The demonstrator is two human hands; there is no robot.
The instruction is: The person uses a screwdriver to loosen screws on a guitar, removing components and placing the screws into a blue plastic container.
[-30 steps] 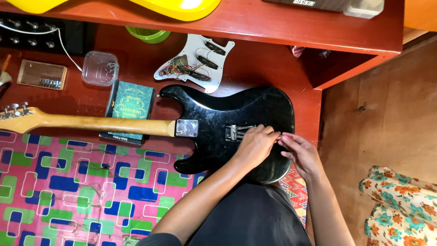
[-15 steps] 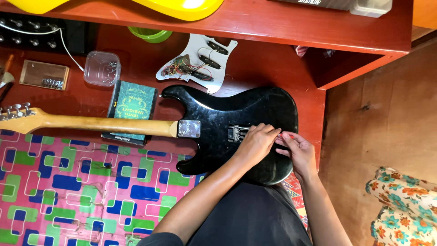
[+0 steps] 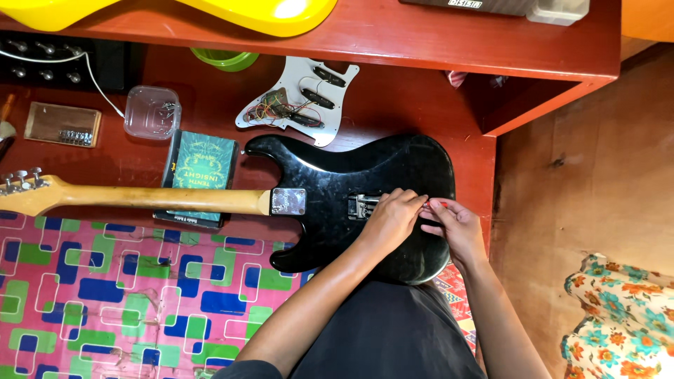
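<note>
**Both hands at the back of the black guitar**

My left hand (image 3: pixel 390 219) lies palm down on the black guitar (image 3: pixel 365 189), fingers curled together over the metal spring opening in its back. My right hand (image 3: pixel 455 223) sits just beside it, thumb and fingertips pinched shut on something small with a red tip; I cannot tell what it is. Since half a second ago both hands have barely shifted, and the guitar has not moved.

The guitar lies face down across the red table (image 3: pixel 393 105), its body right in front of me and its pale neck (image 3: pixel 154 198) running left from it. On my side of the neck is a pink patterned mat (image 3: pixel 105 295).

Under the neck lies a green book (image 3: pixel 200 172) with a dark cover border. Beyond the guitar's upper horn rests a white pickguard (image 3: pixel 302 98), wiring side up with coloured leads. Left of the book, a clear plastic tub (image 3: pixel 151 112) holds small metal parts, and further left a flat brown box (image 3: pixel 62 124) holds a row of them. Farthest off are a green bowl (image 3: pixel 226 60), contents hidden, and a yellow guitar body (image 3: pixel 267 10).
</note>
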